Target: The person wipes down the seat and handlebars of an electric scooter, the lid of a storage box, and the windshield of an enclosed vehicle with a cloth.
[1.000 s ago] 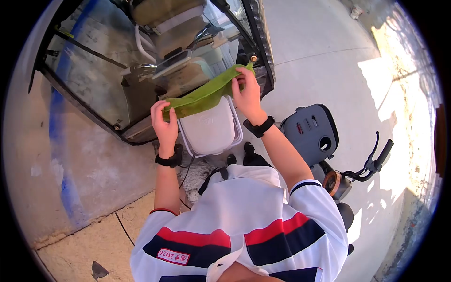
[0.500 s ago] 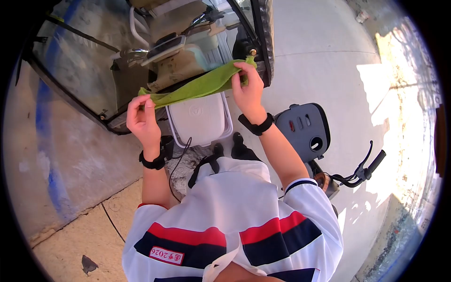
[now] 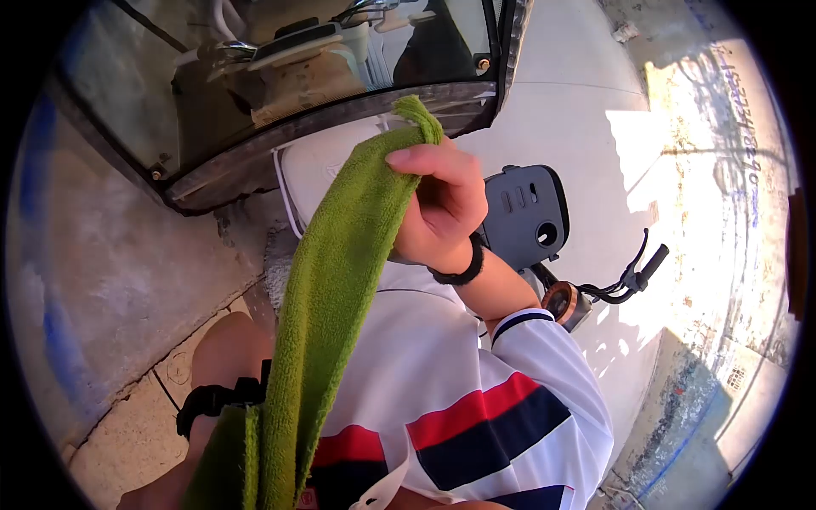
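Note:
A long green towel [image 3: 327, 263] stretches from the upper middle down to the bottom edge, close to the camera. My right hand [image 3: 442, 195] pinches its upper end, thumb on top, and a short tuft sticks out past the fingers. At the lower left, the wrist of my left hand [image 3: 161, 486] wears a black band, and the hand lies beside the towel's lower, folded part. Its fingers are hidden by the towel and the frame edge.
Ahead stands a vehicle's clear windshield [image 3: 221, 110] with a dark frame. Below it is a white lidded bin [image 3: 314, 166], partly covered by the towel. To the right are a grey plastic panel [image 3: 527, 212] and a handlebar grip [image 3: 653, 263].
The towel has swung from level between both hands to a steep slant near the camera. My left hand has come back and down toward my body; my right hand has moved slightly lower.

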A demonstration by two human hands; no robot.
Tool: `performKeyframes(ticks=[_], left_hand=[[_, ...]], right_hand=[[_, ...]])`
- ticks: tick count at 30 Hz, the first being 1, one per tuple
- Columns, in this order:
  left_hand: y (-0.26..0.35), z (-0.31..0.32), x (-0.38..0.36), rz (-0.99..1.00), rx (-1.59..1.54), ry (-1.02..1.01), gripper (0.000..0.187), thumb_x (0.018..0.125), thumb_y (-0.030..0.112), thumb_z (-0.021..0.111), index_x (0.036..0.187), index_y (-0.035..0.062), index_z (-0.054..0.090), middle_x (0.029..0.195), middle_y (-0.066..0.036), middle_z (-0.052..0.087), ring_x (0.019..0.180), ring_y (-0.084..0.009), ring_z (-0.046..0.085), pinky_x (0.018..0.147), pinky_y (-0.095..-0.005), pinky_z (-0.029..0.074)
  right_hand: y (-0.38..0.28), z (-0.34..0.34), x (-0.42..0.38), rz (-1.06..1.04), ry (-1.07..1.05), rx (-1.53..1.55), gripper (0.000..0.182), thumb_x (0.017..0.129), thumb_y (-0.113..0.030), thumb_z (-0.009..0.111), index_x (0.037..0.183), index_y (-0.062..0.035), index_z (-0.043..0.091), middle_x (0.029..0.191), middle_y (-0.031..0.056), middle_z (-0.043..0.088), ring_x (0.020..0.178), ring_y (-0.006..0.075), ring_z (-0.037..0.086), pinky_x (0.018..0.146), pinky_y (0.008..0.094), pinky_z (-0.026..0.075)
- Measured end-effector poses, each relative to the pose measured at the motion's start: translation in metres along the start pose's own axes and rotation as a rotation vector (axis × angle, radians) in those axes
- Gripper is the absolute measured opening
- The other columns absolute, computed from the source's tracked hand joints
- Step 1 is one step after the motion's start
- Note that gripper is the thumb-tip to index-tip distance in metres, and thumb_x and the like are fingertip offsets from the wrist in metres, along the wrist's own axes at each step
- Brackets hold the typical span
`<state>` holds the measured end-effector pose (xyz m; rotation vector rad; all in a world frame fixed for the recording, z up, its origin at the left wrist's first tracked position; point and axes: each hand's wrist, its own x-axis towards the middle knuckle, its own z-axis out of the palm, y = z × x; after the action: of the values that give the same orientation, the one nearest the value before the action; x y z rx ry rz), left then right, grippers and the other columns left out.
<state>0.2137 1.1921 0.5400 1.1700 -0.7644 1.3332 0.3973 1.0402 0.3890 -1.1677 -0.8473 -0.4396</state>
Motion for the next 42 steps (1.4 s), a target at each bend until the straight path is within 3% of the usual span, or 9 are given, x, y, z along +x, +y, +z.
performKeyframes(ticks=[16,26,29,32,33,36,38,42], left_hand=[[0.02,-0.054,-0.006,-0.059,-0.115,0.073,0.022,0.094,0.029,0.054,0.106,0.0112,0.058,0.084,-0.003,0.057,0.081,-0.0162,0.057,0.081,-0.038,0.047],[0.007,-0.06,-0.01,-0.106,-0.123,0.108,0.025,0.092,0.025,0.055,0.109,0.0075,0.055,0.085,-0.006,0.054,0.083,-0.0192,0.056,0.082,-0.0394,0.046],[-0.012,-0.059,-0.02,-0.171,-0.075,0.134,0.025,0.092,0.024,0.055,0.11,0.0064,0.054,0.085,-0.007,0.054,0.083,-0.0201,0.055,0.082,-0.0399,0.046],[-0.062,-0.06,-0.058,-0.407,0.082,0.217,0.026,0.091,0.023,0.055,0.111,0.0054,0.054,0.086,-0.008,0.053,0.084,-0.021,0.055,0.082,-0.0403,0.045],[-0.087,-0.063,-0.076,-0.439,0.176,0.122,0.027,0.094,0.02,0.047,0.115,0.0016,0.051,0.089,-0.013,0.051,0.086,-0.0223,0.051,0.082,-0.0374,0.042],[-0.149,-0.038,-0.13,-0.746,0.258,0.056,0.015,0.09,-0.002,0.058,0.105,-0.0038,0.056,0.102,-0.012,0.061,0.092,-0.0188,0.058,0.089,-0.0311,0.045],[-0.183,-0.038,-0.174,-0.845,0.365,-0.106,0.018,0.09,-0.007,0.056,0.108,-0.0034,0.058,0.111,-0.012,0.062,0.103,-0.02,0.059,0.092,-0.0314,0.045],[-0.215,-0.046,-0.213,-0.73,0.653,-0.308,0.023,0.086,-0.007,0.06,0.109,-0.0015,0.06,0.117,-0.013,0.063,0.109,-0.0244,0.06,0.093,-0.0326,0.047]], right_hand=[[-0.023,0.048,-0.025,-0.057,0.007,-0.138,0.028,0.075,0.01,0.066,0.101,-0.0006,0.063,0.086,0.0132,0.069,0.071,0.0252,0.067,0.065,0.0302,0.052],[-0.013,0.043,-0.027,0.001,0.072,-0.247,0.028,0.076,0.01,0.065,0.102,-0.0006,0.063,0.088,0.0114,0.068,0.071,0.0207,0.065,0.066,0.0276,0.051],[0.012,0.023,-0.03,0.065,0.141,-0.343,0.023,0.08,0.009,0.066,0.101,-0.0003,0.063,0.089,0.01,0.068,0.074,0.0159,0.064,0.069,0.0263,0.051],[0.054,-0.017,-0.034,0.144,0.227,-0.481,0.024,0.083,0.008,0.063,0.106,-0.0002,0.06,0.093,0.0102,0.067,0.076,0.0146,0.064,0.07,0.0257,0.051],[0.071,-0.034,-0.037,0.19,0.25,-0.491,0.025,0.086,0.007,0.062,0.11,-0.0003,0.058,0.097,0.0096,0.066,0.079,0.0134,0.064,0.071,0.0249,0.051],[0.113,-0.083,-0.042,0.307,0.309,-0.572,0.028,0.092,0.005,0.058,0.118,-0.0006,0.052,0.104,0.0082,0.064,0.086,0.0112,0.064,0.073,0.0232,0.052],[0.133,-0.108,-0.041,0.357,0.325,-0.688,0.029,0.093,0.004,0.058,0.12,-0.0009,0.05,0.102,0.0076,0.063,0.085,0.0114,0.064,0.07,0.0228,0.052],[0.157,-0.118,-0.031,0.259,0.305,-0.637,0.032,0.086,0.006,0.06,0.116,-0.0009,0.054,0.098,0.009,0.06,0.071,0.0134,0.06,0.062,0.0257,0.049]])
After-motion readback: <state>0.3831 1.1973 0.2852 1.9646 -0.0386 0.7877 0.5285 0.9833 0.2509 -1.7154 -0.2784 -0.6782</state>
